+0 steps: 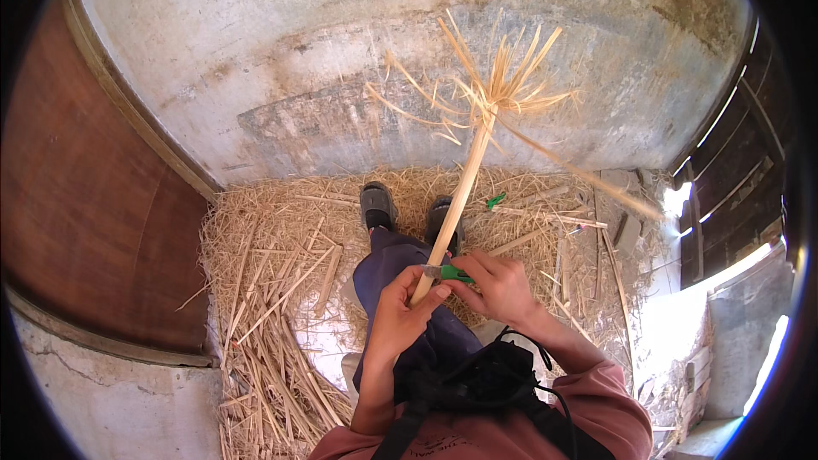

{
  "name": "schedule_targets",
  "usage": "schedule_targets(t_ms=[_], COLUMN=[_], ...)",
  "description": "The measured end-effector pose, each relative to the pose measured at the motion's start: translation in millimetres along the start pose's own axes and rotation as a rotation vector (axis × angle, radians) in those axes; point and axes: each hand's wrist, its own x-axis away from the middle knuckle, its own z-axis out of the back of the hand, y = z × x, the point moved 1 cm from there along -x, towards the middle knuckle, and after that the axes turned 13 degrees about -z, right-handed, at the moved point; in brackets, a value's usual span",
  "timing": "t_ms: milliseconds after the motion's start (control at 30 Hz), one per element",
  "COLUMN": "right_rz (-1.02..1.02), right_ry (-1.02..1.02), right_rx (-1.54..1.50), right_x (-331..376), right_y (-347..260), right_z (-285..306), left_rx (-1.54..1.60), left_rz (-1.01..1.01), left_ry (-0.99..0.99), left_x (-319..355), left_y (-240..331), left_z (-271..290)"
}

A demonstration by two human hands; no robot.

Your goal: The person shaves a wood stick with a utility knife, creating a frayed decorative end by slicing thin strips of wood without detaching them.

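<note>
We are holding the long stick [460, 192] tight in our left hand [399, 319], pointing away from us. Our right hand [498, 285] is gripping the green knife [449, 273] across it.

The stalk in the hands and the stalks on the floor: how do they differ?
The held stalk stands tilted upward, gripped by the left hand; the floor stalks lie flat and scattered. The held stalk has a frayed, splayed top; the floor stalks look plain and shorter. Both are pale yellow and dry.
</note>
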Motion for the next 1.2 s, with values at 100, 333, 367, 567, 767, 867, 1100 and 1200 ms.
schedule_targets(t_ms=[100,333,367,567,767,867,1100,1200], right_rz=[-0.003,-0.01,-0.014,-0.027,-0.034,-0.03,-0.012,-0.007], right_ry=[-0.038,-0.066,-0.058,-0.022,0.02,0.044,0.031,0.027], right_rx=[0.002,-0.006,-0.003,0.023,0.022,0.032,0.043,0.045], right_x=[4,4,4,0,-6,-7,-11,-11], right_y=[-1,-5,-6,-9,-3,1,6,4], right_z=[-1,-1,-1,4,6,6,9,11], left_rx=[0.031,-0.009,-0.011,-0.151,-0.251,-0.284,-0.296,-0.322], left_rz=[-0.059,-0.097,-0.09,-0.101,-0.137,-0.129,-0.101,-0.135], left_ry=[0.044,0.079,0.08,0.051,0.059,0.077,0.086,0.09], left_x=[-3,-5,-5,-2,0,2,9,11], left_y=[7,-5,-3,1,-1,2,6,1], left_z=[-8,-8,-8,-5,-5,-8,-9,-9])
